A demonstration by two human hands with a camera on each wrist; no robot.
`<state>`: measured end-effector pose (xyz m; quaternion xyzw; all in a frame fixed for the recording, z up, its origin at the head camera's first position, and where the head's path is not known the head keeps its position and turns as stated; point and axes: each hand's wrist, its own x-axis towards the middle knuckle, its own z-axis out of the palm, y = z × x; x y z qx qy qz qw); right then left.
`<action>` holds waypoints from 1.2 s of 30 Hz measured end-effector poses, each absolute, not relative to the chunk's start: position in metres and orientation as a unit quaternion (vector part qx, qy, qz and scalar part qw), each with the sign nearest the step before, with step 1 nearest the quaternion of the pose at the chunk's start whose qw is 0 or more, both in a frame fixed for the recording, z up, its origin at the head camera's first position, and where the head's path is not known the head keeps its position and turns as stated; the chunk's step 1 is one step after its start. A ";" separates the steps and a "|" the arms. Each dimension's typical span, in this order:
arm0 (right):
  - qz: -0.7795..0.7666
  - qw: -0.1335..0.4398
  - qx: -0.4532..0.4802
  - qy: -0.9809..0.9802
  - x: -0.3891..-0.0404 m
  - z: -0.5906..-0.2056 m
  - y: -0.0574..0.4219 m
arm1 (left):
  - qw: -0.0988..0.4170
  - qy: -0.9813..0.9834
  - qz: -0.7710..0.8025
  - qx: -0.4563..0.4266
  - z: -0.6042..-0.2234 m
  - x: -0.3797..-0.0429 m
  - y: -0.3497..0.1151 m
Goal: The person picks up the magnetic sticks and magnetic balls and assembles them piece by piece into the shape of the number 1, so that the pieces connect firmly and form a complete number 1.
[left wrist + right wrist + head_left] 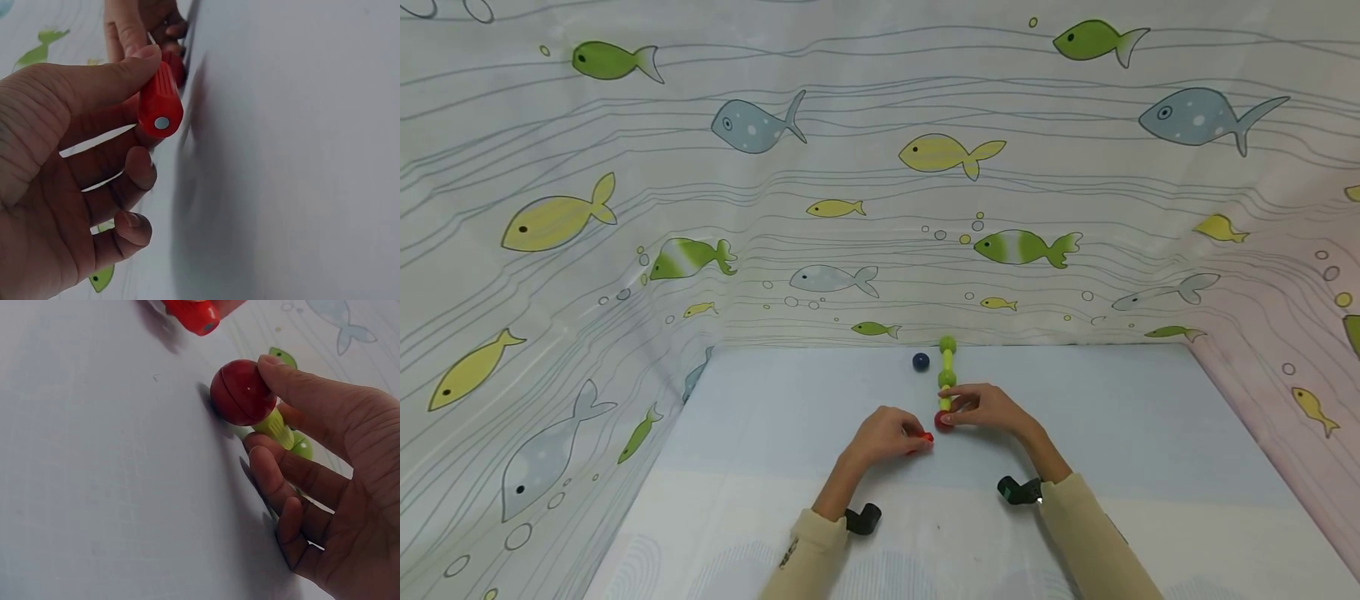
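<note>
My left hand (883, 437) pinches a short red magnetic rod (159, 100) between thumb and fingers. A small silvery disc shows in the rod's near end in the left wrist view. My right hand (988, 408) grips a glossy red ball (240, 392), thumb on its side and fingers beneath by a yellow rod (275, 428). That ball sits at the near end of a straight chain: yellow rod, green ball (947, 378), another yellow rod (947, 361), and a second green ball (947, 343) at the far end. A small gap separates the red rod from the red ball.
A dark blue ball (921, 362) lies on the white table (790, 400), left of the chain. Fish-patterned sheeting (835, 242) rises behind the table and at both sides. A black wrist camera (862, 519) is on the left wrist, another (1018, 491) on the right.
</note>
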<state>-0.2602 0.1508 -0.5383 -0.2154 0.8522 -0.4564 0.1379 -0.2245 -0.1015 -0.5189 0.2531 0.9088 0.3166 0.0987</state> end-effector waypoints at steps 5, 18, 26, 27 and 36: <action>-0.459 0.142 -0.210 0.851 -0.260 -0.538 0.151 | 0.096 0.910 0.312 0.254 -0.520 -0.224 -0.095; -0.460 0.128 -0.227 0.849 -0.260 -0.538 0.151 | 0.095 0.917 0.305 0.240 -0.520 -0.222 -0.082; -0.463 0.127 -0.230 0.847 -0.260 -0.538 0.151 | 0.076 0.924 0.297 0.227 -0.515 -0.220 -0.076; -0.463 0.128 -0.229 0.846 -0.260 -0.538 0.151 | 0.077 0.925 0.298 0.223 -0.514 -0.220 -0.076; -0.464 0.128 -0.232 0.845 -0.259 -0.538 0.151 | 0.090 0.930 0.295 0.198 -0.517 -0.219 -0.071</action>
